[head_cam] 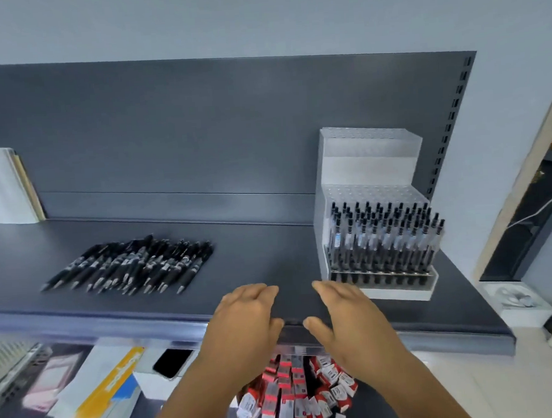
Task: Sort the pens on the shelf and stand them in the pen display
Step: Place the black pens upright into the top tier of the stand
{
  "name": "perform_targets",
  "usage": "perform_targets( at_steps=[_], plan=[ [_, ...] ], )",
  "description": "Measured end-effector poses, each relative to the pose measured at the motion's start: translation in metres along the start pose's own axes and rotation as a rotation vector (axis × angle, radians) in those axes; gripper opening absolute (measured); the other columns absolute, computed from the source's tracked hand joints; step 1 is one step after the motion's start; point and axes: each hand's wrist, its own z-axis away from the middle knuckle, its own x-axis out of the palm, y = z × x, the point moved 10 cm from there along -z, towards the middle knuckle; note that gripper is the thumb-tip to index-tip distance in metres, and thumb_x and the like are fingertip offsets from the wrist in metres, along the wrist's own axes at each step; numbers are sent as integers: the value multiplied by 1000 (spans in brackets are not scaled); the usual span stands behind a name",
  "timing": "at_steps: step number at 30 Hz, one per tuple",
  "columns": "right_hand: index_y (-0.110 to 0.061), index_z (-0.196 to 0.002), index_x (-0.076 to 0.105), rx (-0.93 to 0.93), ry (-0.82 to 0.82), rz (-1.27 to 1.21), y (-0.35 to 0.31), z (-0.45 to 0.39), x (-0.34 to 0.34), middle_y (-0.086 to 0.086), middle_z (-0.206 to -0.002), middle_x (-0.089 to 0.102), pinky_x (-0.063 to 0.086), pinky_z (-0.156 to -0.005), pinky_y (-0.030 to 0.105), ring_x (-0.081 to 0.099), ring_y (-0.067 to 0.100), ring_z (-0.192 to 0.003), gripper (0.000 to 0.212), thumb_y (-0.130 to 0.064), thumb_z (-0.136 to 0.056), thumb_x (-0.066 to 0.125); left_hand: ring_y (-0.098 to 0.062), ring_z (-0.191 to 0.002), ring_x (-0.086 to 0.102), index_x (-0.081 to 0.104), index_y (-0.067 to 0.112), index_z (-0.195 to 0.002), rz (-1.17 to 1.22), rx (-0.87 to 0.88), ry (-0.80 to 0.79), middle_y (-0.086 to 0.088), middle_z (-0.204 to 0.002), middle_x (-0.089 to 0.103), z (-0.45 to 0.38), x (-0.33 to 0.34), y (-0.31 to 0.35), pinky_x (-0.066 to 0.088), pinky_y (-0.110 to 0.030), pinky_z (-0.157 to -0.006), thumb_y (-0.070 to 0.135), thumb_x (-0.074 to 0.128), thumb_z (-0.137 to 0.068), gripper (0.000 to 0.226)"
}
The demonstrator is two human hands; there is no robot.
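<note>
Shelf (254, 252) dark, wide. Pen display (370, 157) at right rear, lower tier packed w/ upright pens. Loose pens (132, 266) piled flat at left. 2 hands near front edge: left hand (246, 320) & right hand (342, 317) both relaxed, fingers spread, holding nothing.

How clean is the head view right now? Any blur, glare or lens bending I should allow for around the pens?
Head view: soft motion blur throughout, strongest on the loose pens and lower clutter; the pens standing in the pen display are smeared too. Wide-angle bending curves the shelf edge. Lighting is even, without harsh glare. Left hand and right hand are fairly clear.
</note>
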Motion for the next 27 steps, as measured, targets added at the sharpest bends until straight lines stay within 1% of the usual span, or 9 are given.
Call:
perform_targets(
  at_steps=[2, 4, 9, 13, 20, 24, 27],
  plan=[
    [-22, -151, 16, -16, -5, 3, -27, -6, 11, -8, -156, 21, 11, -116, 25, 14, 10, -144, 64, -47, -97, 39, -9, -141, 22, 26, 27, -148, -8, -15, -4, 11, -152, 29, 10, -8, -28, 15, -23, -114, 37, 40, -98, 53],
    [-21, -151, 15, -31, -6, 5, -53, -12, 22, -8, -156, 20, 10, -116, 26, 12, 11, -145, 65, -47, -97, 39, -10, -141, 22, 25, 27, -148, -7, -29, -3, 11, -152, 29, 19, -15, -56, 14, -23, -114, 38, 41, -98, 54],
    [-22, -151, 14, -42, -25, 21, -108, -25, 46, -7, -156, 19, 11, -116, 26, 12, 12, -145, 65, -49, -97, 39, -10, -142, 20, 22, 25, -149, -34, -51, 11, 10, -153, 27, 36, -32, -114, 12, -24, -115, 37, 41, -98, 56],
    [-21, -151, 15, -29, -45, 21, -139, -36, 61, -6, -156, 20, 13, -116, 27, 15, 13, -144, 65, -49, -97, 39, -12, -142, 19, 18, 24, -150, -73, -79, -8, 8, -155, 25, 46, -40, -154, 11, -26, -115, 38, 41, -98, 59],
    [-20, -151, 13, -10, -96, 11, -164, -66, 80, -4, -157, 19, 14, -116, 28, 15, 15, -145, 67, -48, -97, 41, -13, -144, 14, 14, 22, -151, -86, -150, -45, 6, -157, 19, 37, -40, -205, 10, -30, -118, 43, 39, -98, 63],
    [-20, -152, 13, -13, -127, -1, -166, -89, 91, -3, -157, 20, 14, -116, 29, 15, 15, -145, 67, -46, -97, 41, -14, -145, 12, 12, 21, -151, -81, -163, -74, 4, -158, 16, 18, -34, -214, 8, -31, -119, 44, 37, -98, 64],
    [-19, -151, 13, -11, -139, -17, -160, -108, 100, -3, -156, 21, 15, -116, 30, 16, 16, -144, 65, -44, -98, 40, -16, -146, 10, 10, 19, -152, -101, -134, -126, 2, -158, 15, -2, -19, -212, 8, -35, -120, 46, 37, -98, 65]
  ],
)
